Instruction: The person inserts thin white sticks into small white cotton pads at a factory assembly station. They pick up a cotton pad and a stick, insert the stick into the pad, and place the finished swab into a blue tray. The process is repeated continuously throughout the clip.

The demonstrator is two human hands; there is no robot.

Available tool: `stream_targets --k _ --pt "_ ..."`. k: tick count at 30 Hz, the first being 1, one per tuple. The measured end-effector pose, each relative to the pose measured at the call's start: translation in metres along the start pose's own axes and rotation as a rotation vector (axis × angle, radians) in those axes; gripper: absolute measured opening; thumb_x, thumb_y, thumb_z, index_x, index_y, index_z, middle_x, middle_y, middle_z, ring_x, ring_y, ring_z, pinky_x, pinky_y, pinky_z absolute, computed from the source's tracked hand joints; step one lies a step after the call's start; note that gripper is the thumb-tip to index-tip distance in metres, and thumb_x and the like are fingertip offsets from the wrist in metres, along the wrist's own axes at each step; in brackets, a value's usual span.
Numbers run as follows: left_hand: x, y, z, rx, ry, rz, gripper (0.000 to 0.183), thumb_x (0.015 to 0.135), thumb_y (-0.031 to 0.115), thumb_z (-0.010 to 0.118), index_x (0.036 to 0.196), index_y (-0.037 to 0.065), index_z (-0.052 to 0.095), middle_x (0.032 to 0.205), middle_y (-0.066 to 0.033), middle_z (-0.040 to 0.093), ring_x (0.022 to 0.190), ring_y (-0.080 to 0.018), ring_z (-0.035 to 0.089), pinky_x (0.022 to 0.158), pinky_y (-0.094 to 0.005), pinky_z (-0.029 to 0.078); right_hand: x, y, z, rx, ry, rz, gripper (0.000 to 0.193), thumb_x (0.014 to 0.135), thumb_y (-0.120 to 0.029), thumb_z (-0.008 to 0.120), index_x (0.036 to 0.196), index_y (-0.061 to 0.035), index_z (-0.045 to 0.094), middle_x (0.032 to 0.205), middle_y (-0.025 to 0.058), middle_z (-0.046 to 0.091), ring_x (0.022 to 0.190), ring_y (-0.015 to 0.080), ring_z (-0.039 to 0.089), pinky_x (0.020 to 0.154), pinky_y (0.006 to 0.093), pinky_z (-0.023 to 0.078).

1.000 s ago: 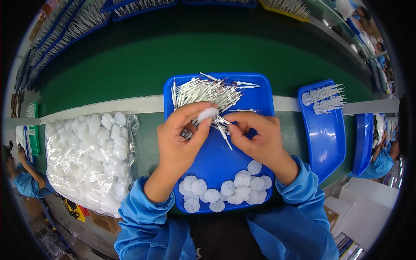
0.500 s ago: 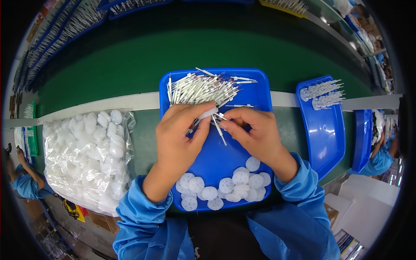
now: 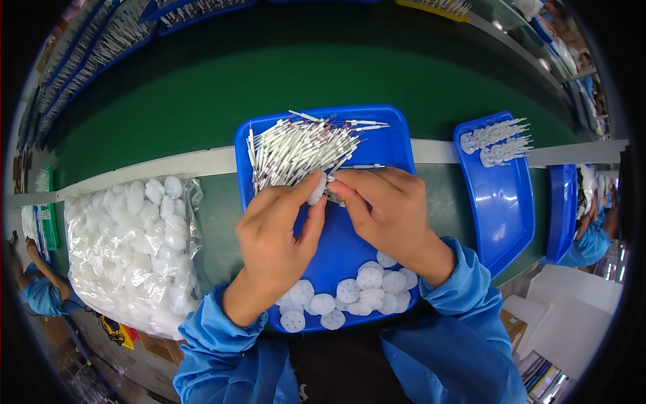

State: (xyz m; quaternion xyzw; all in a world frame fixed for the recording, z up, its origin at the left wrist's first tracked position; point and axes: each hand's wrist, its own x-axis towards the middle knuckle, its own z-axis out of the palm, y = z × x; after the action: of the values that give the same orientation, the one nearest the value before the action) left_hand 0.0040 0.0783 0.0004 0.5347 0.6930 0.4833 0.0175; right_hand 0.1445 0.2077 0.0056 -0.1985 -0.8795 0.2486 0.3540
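My left hand (image 3: pixel 279 229) pinches a white plastic disc (image 3: pixel 316 192) between thumb and fingers, tilted nearly on edge. Close against it, my right hand (image 3: pixel 387 212) has thumb and forefinger closed on a thin white stick at the disc; the fingers cover most of it. Both hands are over a blue tray (image 3: pixel 330 252). At the tray's far end lies a heap of thin white sticks (image 3: pixel 303 148), some with reddish ends. Several loose white discs with small holes (image 3: pixel 369 279) lie along its near edge.
To the left sits a clear bag full of white discs (image 3: pixel 128 249). A second blue tray (image 3: pixel 503 225) on the right carries discs fitted with upright sticks (image 3: pixel 498 138). More filled trays line the far edge. Other people's blue sleeves (image 3: pixel 42 293) show at both sides.
Both hands have shifted slightly left and stay together. The disc has turned more on edge, and the sticks that fanned out below it are now mostly hidden by my fingers.
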Motion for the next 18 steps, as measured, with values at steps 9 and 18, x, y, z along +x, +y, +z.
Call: stream_targets --k 9,18 --pt "0.011 -0.016 -0.008 -0.303 -0.083 -0.096 0.049 0.080 0.007 0.092 0.126 0.005 0.076 0.119 -0.0126 0.074 0.106 -0.0303 0.069 0.091 -0.0384 0.057 0.005 0.012 -0.009 0.235 -0.033 0.037 0.027 0.087 -0.005 0.084 0.114 -0.0052 0.080 0.099 0.0112 0.078 0.086 0.0241 0.073 0.083 0.0361 0.059" --pt "0.015 -0.012 -0.005 -0.126 -0.042 0.172 0.047 0.077 0.002 0.089 0.122 0.003 0.077 0.121 -0.0136 0.074 0.112 -0.0333 0.068 0.098 -0.0413 0.054 -0.005 0.018 -0.012 0.725 -0.199 0.263 0.029 0.099 -0.001 0.077 0.128 0.0019 0.072 0.108 0.0072 0.077 0.099 0.0134 0.072 0.091 0.0300 0.058"
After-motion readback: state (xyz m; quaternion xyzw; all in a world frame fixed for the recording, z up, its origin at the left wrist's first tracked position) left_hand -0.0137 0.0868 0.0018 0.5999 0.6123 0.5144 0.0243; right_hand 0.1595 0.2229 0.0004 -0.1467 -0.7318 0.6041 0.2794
